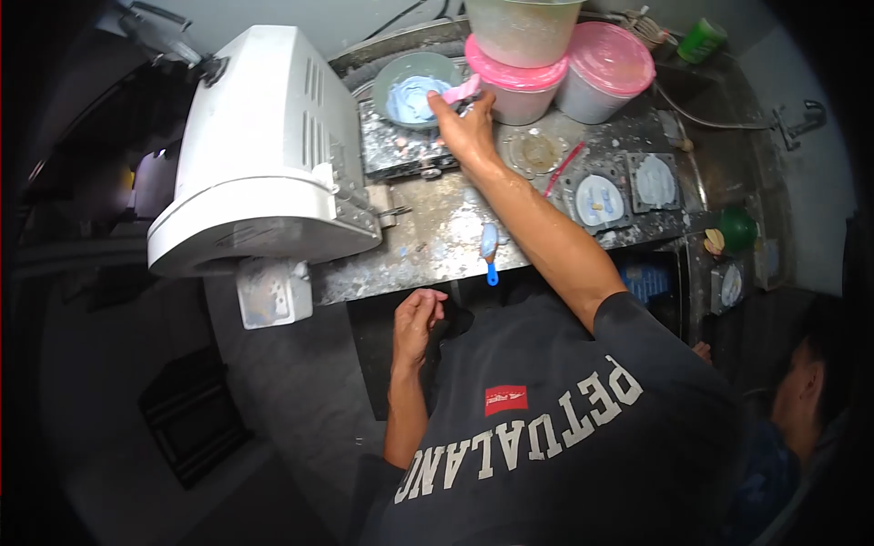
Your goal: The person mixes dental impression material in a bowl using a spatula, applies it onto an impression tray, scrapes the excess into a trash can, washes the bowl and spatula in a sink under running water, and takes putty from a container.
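Note:
My right hand point(469, 126) reaches over the back of the bench to a grey-green mixing bowl point(440, 65). Pale blue paste point(411, 98) lies inside the bowl. Thumb and fingers close around a soft-looking pink piece point(462, 88) at the bowl's right rim; its kind is unclear. My left hand point(418, 314) hangs loosely curled before the bench's front edge, with nothing visible in it. Between the hands, a spatula with a blue handle point(492, 274) lies at the edge, its blade coated with pale paste.
A white machine point(250, 118) stands at left. Pink-lidded tubs point(608, 59) are at the back. Paste-covered plates point(599, 200) and a red stick point(566, 167) lie at right, near a sink tap point(801, 120). Another person point(801, 400) is at lower right.

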A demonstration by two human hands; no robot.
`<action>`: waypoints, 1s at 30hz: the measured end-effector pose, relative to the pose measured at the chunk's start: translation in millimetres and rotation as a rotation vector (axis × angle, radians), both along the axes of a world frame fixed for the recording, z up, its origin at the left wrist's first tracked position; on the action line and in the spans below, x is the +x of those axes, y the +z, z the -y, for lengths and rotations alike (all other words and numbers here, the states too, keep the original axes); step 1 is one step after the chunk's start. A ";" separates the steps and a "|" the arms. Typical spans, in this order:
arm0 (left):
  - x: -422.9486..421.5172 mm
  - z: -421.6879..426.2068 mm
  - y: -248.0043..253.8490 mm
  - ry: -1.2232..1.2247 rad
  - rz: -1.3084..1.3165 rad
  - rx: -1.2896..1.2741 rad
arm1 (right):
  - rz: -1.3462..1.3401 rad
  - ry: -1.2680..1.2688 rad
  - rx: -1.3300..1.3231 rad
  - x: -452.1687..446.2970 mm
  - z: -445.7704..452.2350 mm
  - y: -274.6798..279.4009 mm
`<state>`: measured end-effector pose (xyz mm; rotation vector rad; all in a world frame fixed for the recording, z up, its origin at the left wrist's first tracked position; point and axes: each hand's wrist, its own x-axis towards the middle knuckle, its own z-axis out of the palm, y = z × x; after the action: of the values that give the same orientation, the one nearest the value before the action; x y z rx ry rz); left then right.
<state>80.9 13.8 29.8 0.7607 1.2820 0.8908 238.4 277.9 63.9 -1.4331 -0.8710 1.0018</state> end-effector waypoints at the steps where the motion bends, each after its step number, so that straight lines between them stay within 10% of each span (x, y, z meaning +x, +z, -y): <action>1: -1.1 -0.6 0.0 -0.019 -0.017 0.022 | -0.010 0.012 -0.015 -1.9 -1.7 -0.7; 17: -9.9 52.9 27.4 0.244 0.039 0.019 | -0.262 0.557 -0.024 77.3 71.4 38.9; 30: -82.0 136.4 14.0 0.476 1.313 0.042 | 0.297 1.734 0.090 -81.8 232.3 77.4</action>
<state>-1.1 -122.6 43.8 -0.2009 0.2332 1.4339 156.6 45.6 141.3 -0.4364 -2.4554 1.8785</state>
